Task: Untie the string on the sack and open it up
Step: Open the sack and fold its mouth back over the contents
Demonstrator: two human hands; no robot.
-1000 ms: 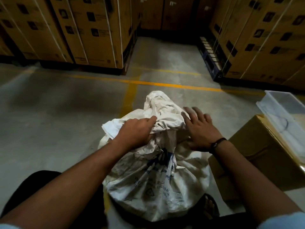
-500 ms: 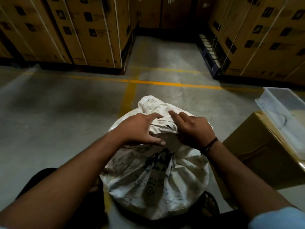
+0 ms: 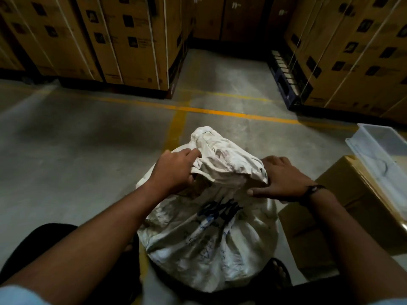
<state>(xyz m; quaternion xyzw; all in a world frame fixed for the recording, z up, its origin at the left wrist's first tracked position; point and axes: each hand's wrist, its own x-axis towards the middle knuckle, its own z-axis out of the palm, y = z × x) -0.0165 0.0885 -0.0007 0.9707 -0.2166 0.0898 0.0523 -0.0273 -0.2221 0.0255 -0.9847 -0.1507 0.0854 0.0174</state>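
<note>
Sack stands upright on the floor between the person's knees, just left of a box, so both arms reach its top evenly. Left hand is closed on the sack's gathered top from the left, fingers tucked under a fold, while the right hand presses spread against the sack's right side, thumb out, likely steadying the neck so the cloth can be parted. No string shows; whether it is hidden under the folds or off, I cannot tell.
</note>
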